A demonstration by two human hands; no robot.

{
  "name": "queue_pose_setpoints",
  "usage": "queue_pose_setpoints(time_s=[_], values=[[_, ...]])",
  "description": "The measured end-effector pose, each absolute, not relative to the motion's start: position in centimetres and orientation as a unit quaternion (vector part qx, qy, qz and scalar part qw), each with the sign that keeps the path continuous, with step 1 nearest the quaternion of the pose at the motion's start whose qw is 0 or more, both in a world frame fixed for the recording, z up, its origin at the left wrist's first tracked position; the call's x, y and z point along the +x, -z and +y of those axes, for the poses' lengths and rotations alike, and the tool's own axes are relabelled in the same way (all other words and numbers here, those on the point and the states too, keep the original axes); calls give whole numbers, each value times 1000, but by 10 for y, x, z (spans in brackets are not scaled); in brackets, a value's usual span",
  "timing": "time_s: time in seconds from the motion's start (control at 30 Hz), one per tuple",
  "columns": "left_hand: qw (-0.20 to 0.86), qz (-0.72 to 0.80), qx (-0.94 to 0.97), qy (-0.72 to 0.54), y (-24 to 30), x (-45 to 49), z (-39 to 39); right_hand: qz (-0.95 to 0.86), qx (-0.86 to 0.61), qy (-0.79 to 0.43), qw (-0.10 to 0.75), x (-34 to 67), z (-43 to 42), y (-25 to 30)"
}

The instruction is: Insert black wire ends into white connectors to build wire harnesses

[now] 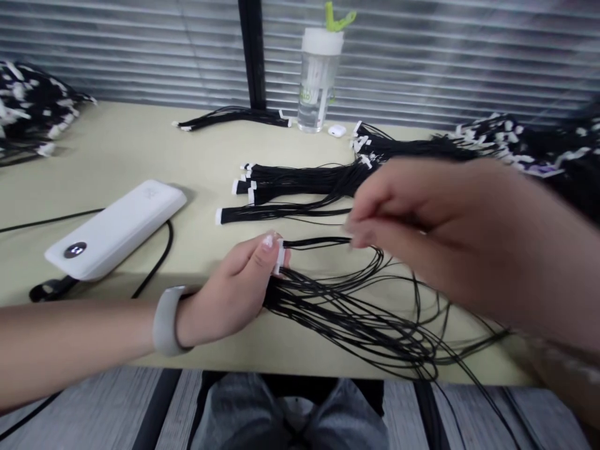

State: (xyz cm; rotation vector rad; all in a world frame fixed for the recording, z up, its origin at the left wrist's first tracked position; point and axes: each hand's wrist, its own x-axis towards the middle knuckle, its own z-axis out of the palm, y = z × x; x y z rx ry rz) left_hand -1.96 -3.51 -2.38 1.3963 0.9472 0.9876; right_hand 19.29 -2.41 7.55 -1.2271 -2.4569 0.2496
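My left hand (237, 284), with a grey band at its wrist, grips a white plastic connector (280, 257) between thumb and fingers. Black wires (360, 315) fan out from it to the right, some looping above the table and some hanging past its front edge. Blurred by motion, my right hand (435, 225) hovers over the wires with thumb and forefinger pinched together. What lies in that pinch, if anything, cannot be made out. Just beyond the hands, bundled black cables with white connectors (295, 184) lie on the table, partly hidden by my right hand.
A white power bank (119, 228) with a black cable lies at left. Piles of connector cables sit at far left (35, 106) and far right (525, 144). A water bottle (319, 81) and small white case (337, 130) stand by the window blinds, near another cable bundle (234, 116).
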Motion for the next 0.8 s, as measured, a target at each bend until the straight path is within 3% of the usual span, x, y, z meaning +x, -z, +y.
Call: queue_pose_setpoints(time_s=[0.27, 0.5, 0.8], values=[[550, 388, 613, -414, 24, -22, -35, -897, -365, -111, 225, 163, -28, -54], [547, 387, 628, -396, 21, -21, -35, -847, -432, -162, 265, 157, -26, -44], [527, 393, 647, -388, 20, -20, -35, -846, -435, -188, 245, 156, -24, -45]])
